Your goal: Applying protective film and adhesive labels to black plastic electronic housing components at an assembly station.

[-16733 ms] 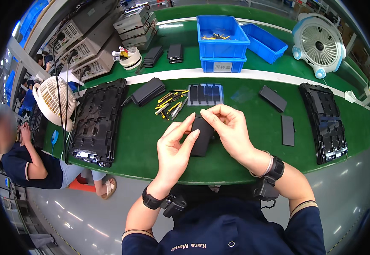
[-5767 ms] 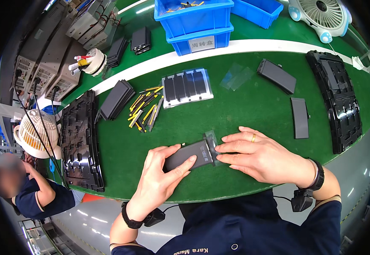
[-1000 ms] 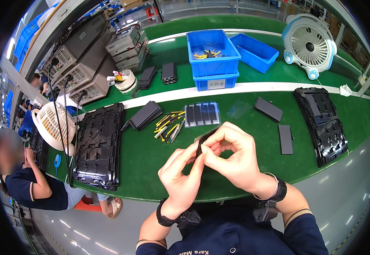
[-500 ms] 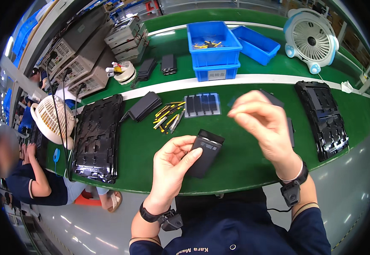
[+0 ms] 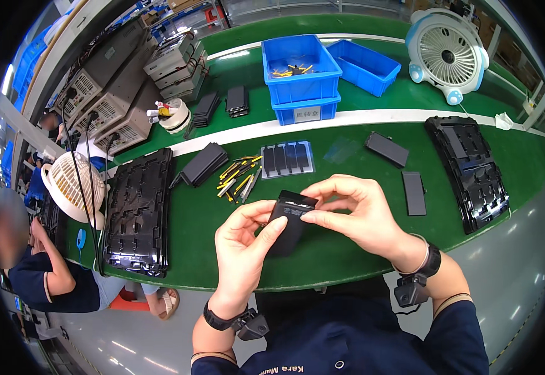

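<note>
My left hand (image 5: pixel 247 240) grips a flat black battery pack (image 5: pixel 287 232) by its left side, thumb on its face. A glossy black strip runs along the pack's top end. At the upper right corner, the fingers and thumb of my right hand (image 5: pixel 353 209) pinch the pack's top edge; whether a small piece lies between them is hidden. Just beyond the hands lies a clear sheet with black strips (image 5: pixel 287 159). Left of it is a loose pile of yellow, black and grey strips (image 5: pixel 240 178).
Black battery packs lie stacked at left (image 5: pixel 203 164) and singly at right (image 5: pixel 415 194). Black trays (image 5: pixel 138 212) flank the work area. Blue bins (image 5: pixel 302 81) and a fan (image 5: pixel 449 57) stand behind. A co-worker (image 5: pixel 53 275) sits at left.
My right hand has come down and left from above the table to the battery pack's top edge. The left hand keeps its hold, and the view has shifted slightly.
</note>
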Tool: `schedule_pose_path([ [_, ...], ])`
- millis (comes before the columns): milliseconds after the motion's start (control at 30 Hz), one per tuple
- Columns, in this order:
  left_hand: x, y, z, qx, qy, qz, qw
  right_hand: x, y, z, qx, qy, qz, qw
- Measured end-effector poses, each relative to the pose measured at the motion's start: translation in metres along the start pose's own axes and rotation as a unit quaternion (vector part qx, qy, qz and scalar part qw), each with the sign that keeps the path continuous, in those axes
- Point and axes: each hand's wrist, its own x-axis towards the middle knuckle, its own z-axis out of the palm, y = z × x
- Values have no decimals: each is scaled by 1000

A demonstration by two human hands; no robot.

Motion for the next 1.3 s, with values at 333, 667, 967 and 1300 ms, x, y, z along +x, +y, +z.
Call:
schedule_pose_path([
  [333,-3,-5,-2,16,23,7,1000,-3,-3,11,-176,-8,-112,978],
  [667,1,0,-5,-48,-12,-34,998,-21,-1,-20,-138,-25,-70,988],
  [967,-2,-1,0,-3,-18,-62,998,-6,5,-9,97,-33,115,988],
  [1300,2,-7,0,-17,-19,-50,998,20,25,15,28,51,55,997],
])
